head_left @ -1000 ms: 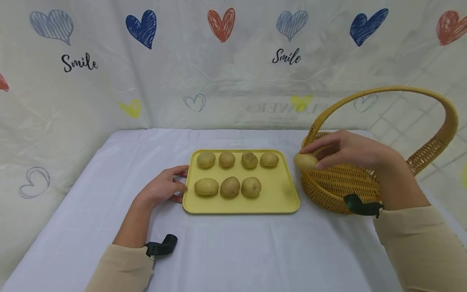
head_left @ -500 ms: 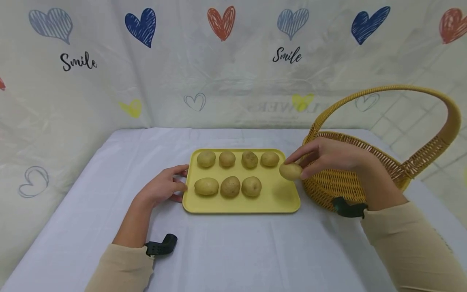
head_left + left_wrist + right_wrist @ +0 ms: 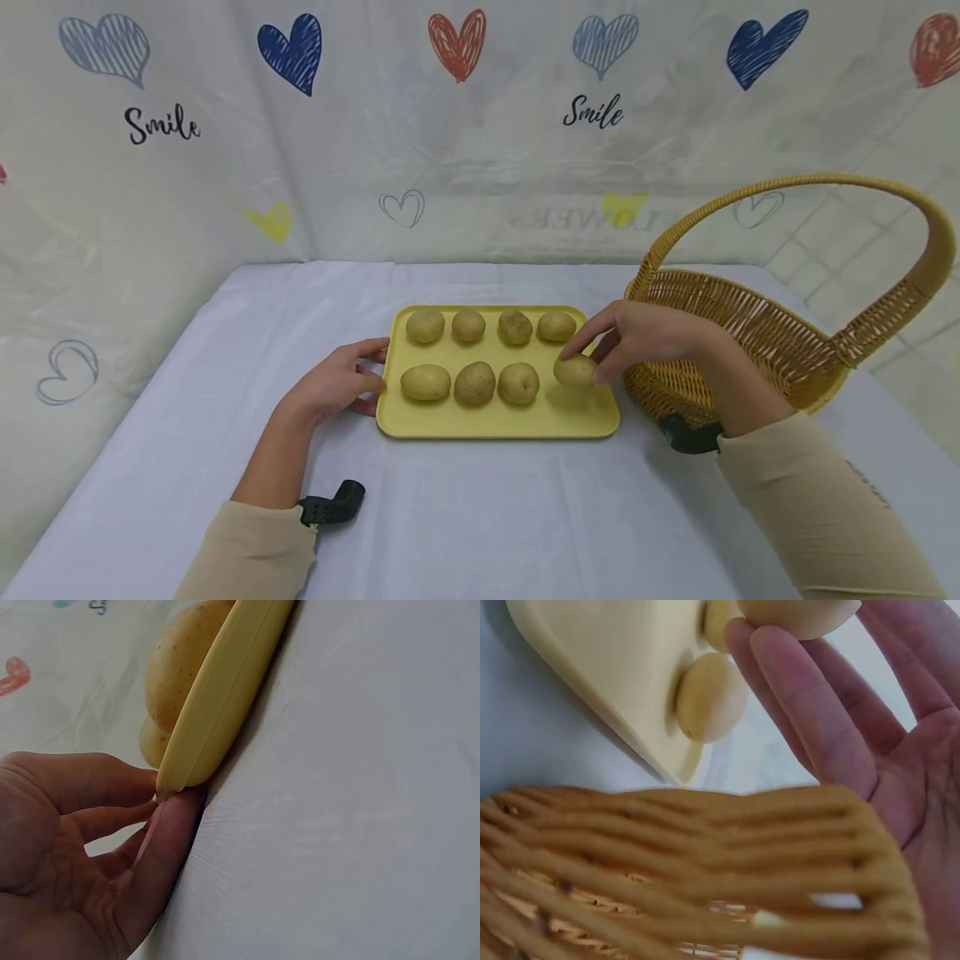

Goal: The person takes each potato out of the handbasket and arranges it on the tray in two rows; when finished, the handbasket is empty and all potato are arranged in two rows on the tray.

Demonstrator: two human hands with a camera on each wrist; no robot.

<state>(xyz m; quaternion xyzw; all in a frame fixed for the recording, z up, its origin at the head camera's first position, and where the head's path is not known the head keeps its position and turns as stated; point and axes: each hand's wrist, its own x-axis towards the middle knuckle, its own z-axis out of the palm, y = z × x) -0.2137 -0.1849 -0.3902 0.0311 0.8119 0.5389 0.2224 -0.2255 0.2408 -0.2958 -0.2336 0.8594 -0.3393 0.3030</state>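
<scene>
In the head view, a yellow tray (image 3: 495,425) lies on the table, bearing several potatoes in two rows. My left hand (image 3: 339,385) holds the tray's left edge; in the left wrist view, its fingertips (image 3: 174,825) touch the rim from both sides. Between the fingertips of my right hand (image 3: 645,340) is a potato (image 3: 575,372), at the right end of the front row. The right wrist view shows that potato (image 3: 802,613) at the top, partly cut off. Whether it touches the tray cannot be told.
A wicker basket (image 3: 780,329) with a tall arched handle stands right of the tray, partly behind my right forearm. Its woven rim (image 3: 705,825) fills the lower right wrist view. A white curtain (image 3: 495,150) with printed hearts hangs behind the table.
My right hand has carried the potato left and toward me, from over the basket's edge to the tray's right side. The left hand stays at the tray's edge.
</scene>
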